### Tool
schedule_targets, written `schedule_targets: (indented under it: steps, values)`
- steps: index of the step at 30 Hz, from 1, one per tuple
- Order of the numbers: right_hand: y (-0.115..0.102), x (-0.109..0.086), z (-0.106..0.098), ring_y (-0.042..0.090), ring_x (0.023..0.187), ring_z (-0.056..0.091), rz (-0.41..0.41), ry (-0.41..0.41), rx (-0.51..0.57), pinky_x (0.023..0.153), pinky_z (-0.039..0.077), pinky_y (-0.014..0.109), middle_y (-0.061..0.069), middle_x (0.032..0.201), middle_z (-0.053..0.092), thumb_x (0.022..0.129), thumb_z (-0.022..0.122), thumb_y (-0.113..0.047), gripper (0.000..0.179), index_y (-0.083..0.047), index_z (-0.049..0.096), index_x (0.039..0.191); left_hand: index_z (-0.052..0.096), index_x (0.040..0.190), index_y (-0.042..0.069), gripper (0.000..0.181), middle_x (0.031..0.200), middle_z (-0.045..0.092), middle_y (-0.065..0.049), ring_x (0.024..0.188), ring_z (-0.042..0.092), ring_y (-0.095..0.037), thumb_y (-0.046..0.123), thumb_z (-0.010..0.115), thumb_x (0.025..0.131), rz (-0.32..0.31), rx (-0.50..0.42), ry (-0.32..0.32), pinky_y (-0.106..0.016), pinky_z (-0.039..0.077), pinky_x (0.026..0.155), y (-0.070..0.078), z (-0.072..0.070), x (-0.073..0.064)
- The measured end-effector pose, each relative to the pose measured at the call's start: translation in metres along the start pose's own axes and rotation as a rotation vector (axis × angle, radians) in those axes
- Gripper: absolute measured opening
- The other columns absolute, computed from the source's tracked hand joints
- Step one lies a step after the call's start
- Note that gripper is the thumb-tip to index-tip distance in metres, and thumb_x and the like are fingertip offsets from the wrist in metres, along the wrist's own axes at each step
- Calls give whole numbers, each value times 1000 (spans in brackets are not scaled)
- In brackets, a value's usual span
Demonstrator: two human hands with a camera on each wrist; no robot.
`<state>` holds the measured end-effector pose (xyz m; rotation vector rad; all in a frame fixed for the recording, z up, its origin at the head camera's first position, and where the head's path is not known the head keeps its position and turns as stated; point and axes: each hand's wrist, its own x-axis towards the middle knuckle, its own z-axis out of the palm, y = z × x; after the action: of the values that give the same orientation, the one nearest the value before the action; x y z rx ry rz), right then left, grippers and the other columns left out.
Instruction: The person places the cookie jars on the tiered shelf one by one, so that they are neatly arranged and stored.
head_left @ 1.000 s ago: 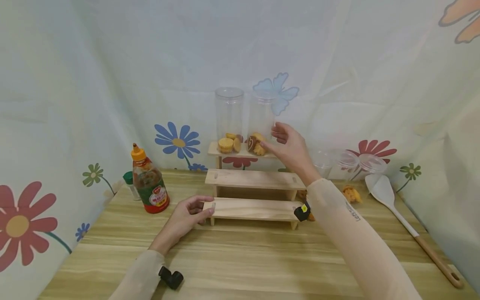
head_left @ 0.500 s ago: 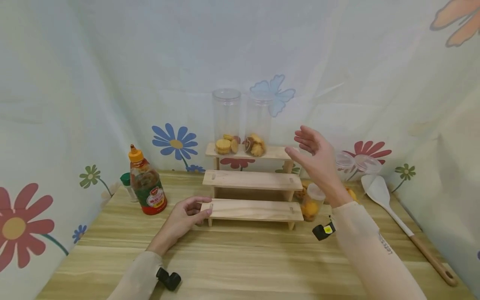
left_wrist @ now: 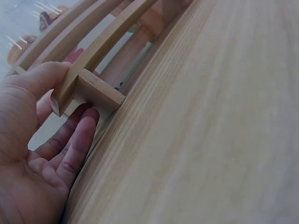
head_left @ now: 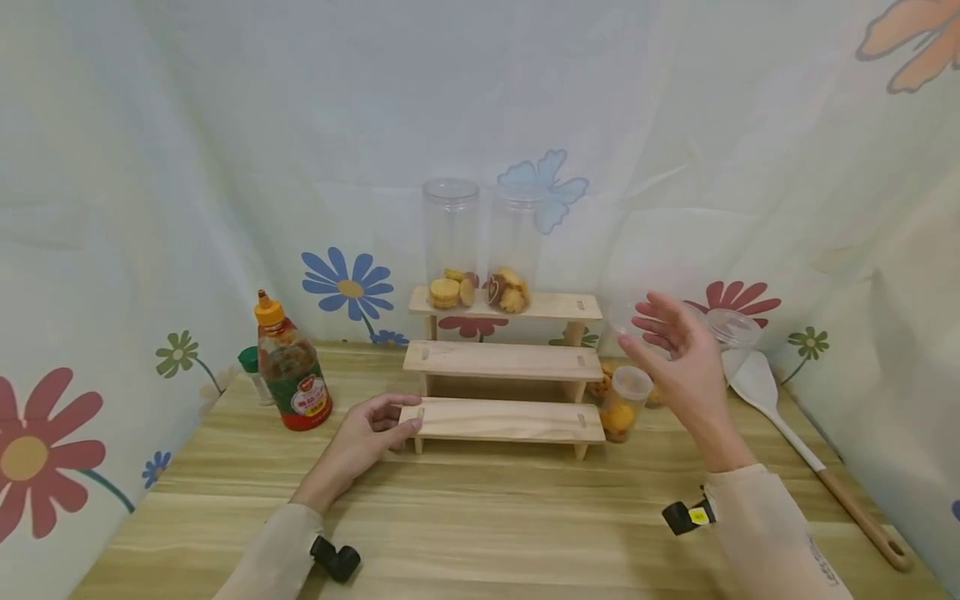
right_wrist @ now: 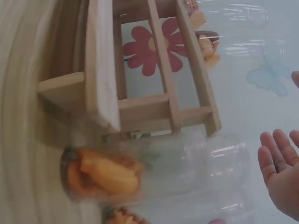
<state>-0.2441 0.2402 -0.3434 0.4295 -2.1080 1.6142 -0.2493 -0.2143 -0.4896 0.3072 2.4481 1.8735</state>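
My left grip [head_left: 373,433] is clamped on the left end of the lowest tier of a three-tier wooden rack [head_left: 502,419], thumb on top and fingers curled underneath beside the leg. The rack stands upright in the middle of the bench [head_left: 480,521]. My right grip [head_left: 684,358] is apart, thumb spread from loosely extended fingers, holding nothing; it is raised to the right of the rack, near the clear lidded jars there. The nearest of these, a jar with orange contents [head_left: 622,408], stands just beside the rack's right end. On the top, far tier, two tall clear jars stand side by side: the left jar [head_left: 450,233] and the right jar [head_left: 517,237], each with biscuits at the bottom. Left on the bench are a sauce bottle [head_left: 296,375] and a green-capped shaker [head_left: 250,360]; far right lies a white spatula [head_left: 763,387] with its wooden handle towards me.
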Motion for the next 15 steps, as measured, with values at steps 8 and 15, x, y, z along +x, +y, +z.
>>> schedule_targets:
  steps: [8, 15]
  values:
    - [26, -23, -13, 16, 126, 70, 45, 31, 75, 106, 54, 18, 9, 142, 70, 101, 81, 0, 62, 5, 55, 157, 74, 142, 14, 42, 112, 72, -14, 88, 72, -23, 26, 84, 103, 4, -2, -5, -32, 63, 77, -1, -2, 1]
    - [48, -40, -15, 14, 125, 70, 91, 42, 136, 107, 54, 18, 3, 138, 72, 101, 80, 4, 60, 9, 55, 155, 74, 142, 14, 41, 111, 72, -14, 87, 72, -23, 25, 84, 103, 11, 4, -9, -33, 63, 76, -1, -1, 1]
